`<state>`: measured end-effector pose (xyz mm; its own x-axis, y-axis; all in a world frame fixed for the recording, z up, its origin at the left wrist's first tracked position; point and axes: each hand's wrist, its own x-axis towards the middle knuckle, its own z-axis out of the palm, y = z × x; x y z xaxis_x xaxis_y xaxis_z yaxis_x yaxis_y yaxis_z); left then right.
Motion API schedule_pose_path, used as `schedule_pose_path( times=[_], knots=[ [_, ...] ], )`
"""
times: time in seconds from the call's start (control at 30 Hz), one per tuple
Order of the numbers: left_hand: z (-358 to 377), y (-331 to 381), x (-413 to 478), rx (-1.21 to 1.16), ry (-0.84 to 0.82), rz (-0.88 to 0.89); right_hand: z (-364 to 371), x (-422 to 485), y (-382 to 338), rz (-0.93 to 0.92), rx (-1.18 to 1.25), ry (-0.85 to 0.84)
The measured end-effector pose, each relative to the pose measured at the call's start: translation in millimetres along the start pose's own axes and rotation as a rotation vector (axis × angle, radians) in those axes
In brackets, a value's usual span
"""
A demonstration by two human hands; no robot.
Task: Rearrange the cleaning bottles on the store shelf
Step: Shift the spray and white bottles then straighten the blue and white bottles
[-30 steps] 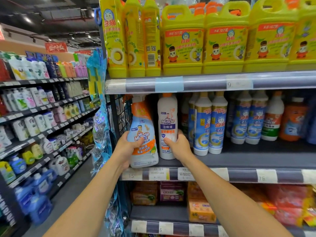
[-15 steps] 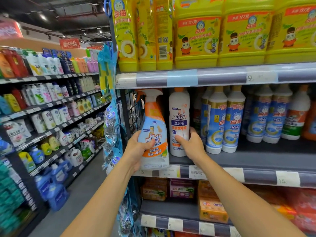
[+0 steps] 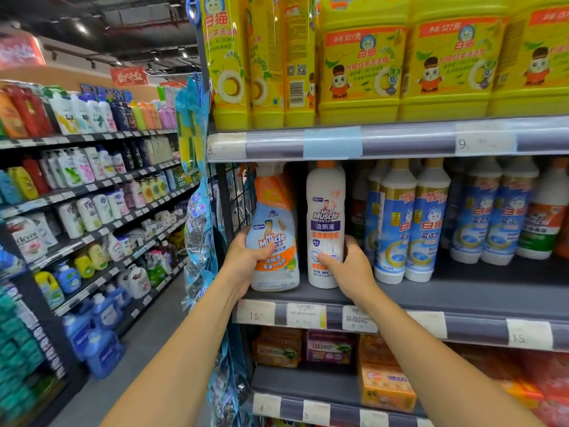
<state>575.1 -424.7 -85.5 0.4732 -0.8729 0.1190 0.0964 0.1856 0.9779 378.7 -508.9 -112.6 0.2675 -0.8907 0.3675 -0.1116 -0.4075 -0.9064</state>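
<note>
At the shelf's (image 3: 400, 295) left end, the left hand (image 3: 246, 260) grips the spray bottle (image 3: 274, 238) and the right hand (image 3: 348, 266) grips the white bottle (image 3: 326, 223). A careless push may topple the blue bottles (image 3: 409, 229) nearby.

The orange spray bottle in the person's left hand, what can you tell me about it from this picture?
The Mr Muscle spray bottle looks like pale, glossy plastic with a white trigger head on top, an orange upper label and a light-blue lower one showing a cartoon man. It stands roughly upright at the far left end of the middle shelf, its base at the shelf's front edge. The left hand wraps its lower left side, thumb across the label. Just right of it stands a white Mr Muscle bottle; whether they touch is unclear.
</note>
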Motion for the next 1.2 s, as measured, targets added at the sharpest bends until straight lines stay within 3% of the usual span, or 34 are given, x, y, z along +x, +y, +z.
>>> schedule_pose_path(
  times=[0.37,0.83,1.07,1.2],
  knots=[
    [-5.0,-10.7,6.1,0.085,0.030,0.040,-3.5,-2.1,-1.1,0.018,-0.017,0.016],
    [2.1,-15.4,-12.0,0.445,0.143,0.194,-5.2,-2.0,-3.2,0.085,-0.112,0.015],
    [24.0,-31.3,-41.4,0.639,0.387,0.235,-19.2,-8.4,4.0,0.137,-0.346,-0.107],
    [42.7,-41.9,-46.2,0.813,0.464,0.303,-29.7,-5.0,2.0,0.155,-0.288,-0.186]
  ],
)
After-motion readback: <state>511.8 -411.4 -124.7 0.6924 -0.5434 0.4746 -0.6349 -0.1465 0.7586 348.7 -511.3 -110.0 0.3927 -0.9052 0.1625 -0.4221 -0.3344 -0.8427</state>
